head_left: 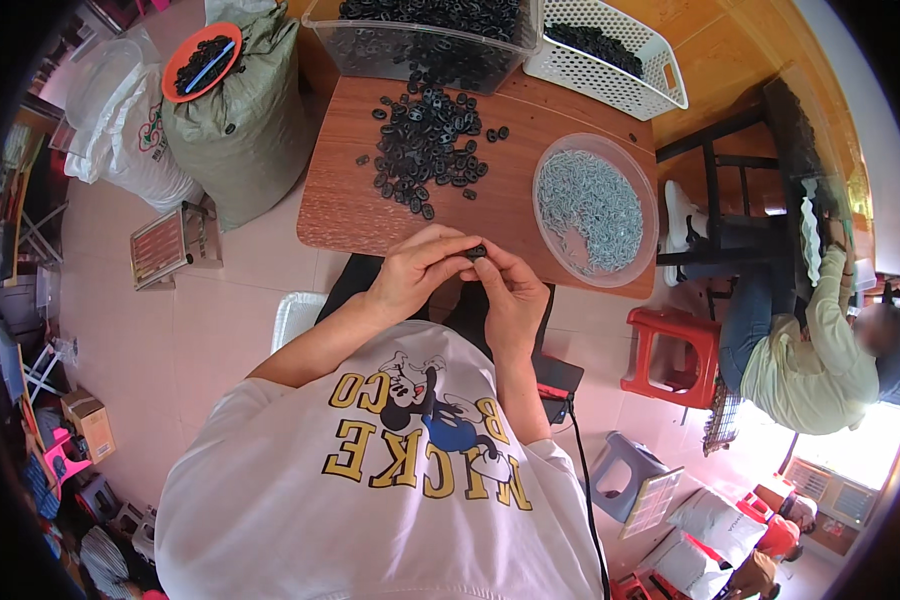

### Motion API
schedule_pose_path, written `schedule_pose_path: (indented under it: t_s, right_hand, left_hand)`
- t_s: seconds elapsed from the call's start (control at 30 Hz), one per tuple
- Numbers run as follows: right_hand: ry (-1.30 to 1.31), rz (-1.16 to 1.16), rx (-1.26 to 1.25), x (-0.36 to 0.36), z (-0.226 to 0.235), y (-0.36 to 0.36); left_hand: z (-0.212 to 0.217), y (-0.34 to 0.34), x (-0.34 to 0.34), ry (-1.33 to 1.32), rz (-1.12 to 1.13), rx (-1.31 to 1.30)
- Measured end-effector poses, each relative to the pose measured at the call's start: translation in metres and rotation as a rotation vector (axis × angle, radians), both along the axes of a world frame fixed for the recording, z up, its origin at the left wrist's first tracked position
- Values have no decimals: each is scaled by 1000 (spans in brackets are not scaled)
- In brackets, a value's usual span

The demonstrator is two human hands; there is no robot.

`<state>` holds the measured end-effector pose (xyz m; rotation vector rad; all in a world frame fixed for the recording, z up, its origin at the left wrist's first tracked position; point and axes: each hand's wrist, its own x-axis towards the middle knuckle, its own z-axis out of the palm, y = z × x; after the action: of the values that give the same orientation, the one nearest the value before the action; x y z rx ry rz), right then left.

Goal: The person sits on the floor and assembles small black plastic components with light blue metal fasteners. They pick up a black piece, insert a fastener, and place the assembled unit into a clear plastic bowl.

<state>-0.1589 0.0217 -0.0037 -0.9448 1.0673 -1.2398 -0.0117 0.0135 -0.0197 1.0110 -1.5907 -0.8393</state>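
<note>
Just past the table's near edge, my left hand (417, 272) and my right hand (514, 303) meet with their fingertips closed on a small black plastic piece (476, 252). Fingers cover most of it, so its full shape is hidden. Beyond my hands, a loose heap of similar black oval pieces with holes (425, 135) lies on the brown wooden table (335, 200). To the right of the heap, a round clear tub (653, 225) holds many small silver screw-like parts (590, 205).
A clear bin (420, 50) and a white perforated basket (660, 90) of black pieces stand at the back. Left is a stuffed sack (240, 150) topped by an orange bowl (182, 90). A red stool (670, 350) and a seated person (810, 360) are on the right.
</note>
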Motion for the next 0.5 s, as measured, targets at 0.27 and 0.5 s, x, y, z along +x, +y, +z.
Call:
schedule_pose_path:
  t_s: [0.27,0.5]
  right_hand:
    - [-38,-77,-75,6,-12,5]
    - [62,144,33,-5,9,-19]
  left_hand:
    - [2,4,-5,-66,77,-105]
    - [-17,8,-13,370,36,172]
